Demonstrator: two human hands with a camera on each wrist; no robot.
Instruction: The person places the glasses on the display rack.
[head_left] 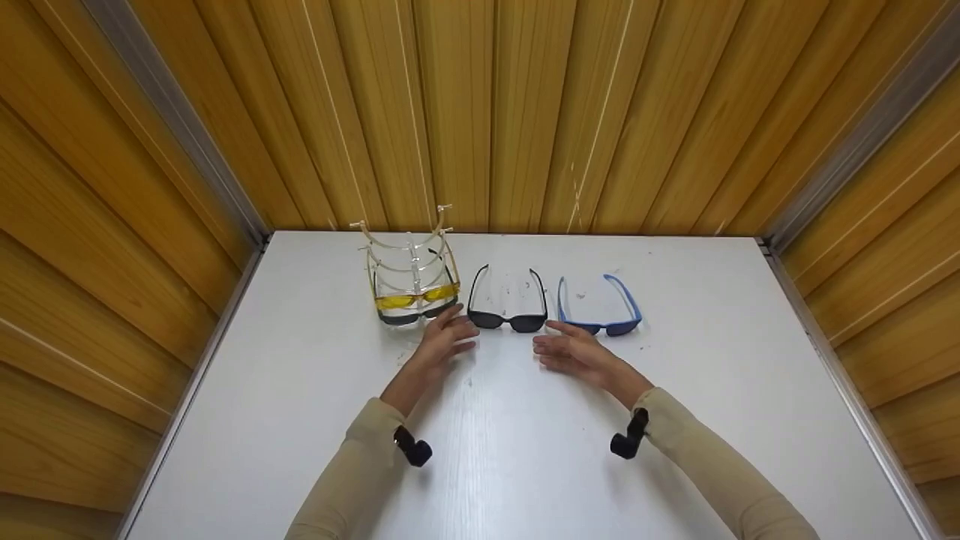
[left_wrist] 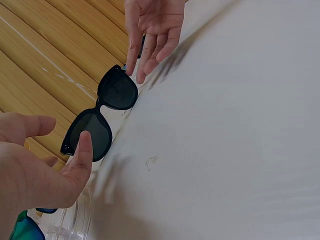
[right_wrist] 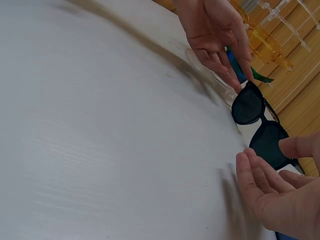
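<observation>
Black sunglasses (head_left: 510, 322) rest on the white table with their temples unfolded toward the back wall. My left hand (head_left: 442, 341) is at their left end, its fingers loosely extended. At the right end is my right hand (head_left: 577, 352), fingers also relaxed, between the black pair and the blue-framed sunglasses (head_left: 636, 315). In the left wrist view, my left hand's fingers overlap one dark lens (left_wrist: 102, 132). The right wrist view has both hands flanking the same sunglasses (right_wrist: 247, 105), palms facing each other, neither gripping the frame.
A clear display stand (head_left: 414, 262) stands behind my left hand. It carries yellow-lensed glasses (head_left: 416, 298) above a dark-lensed pair (head_left: 400, 319); its upper arms are bare. A wood-patterned wall (head_left: 525, 112) rises along the table's (head_left: 510, 450) back edge.
</observation>
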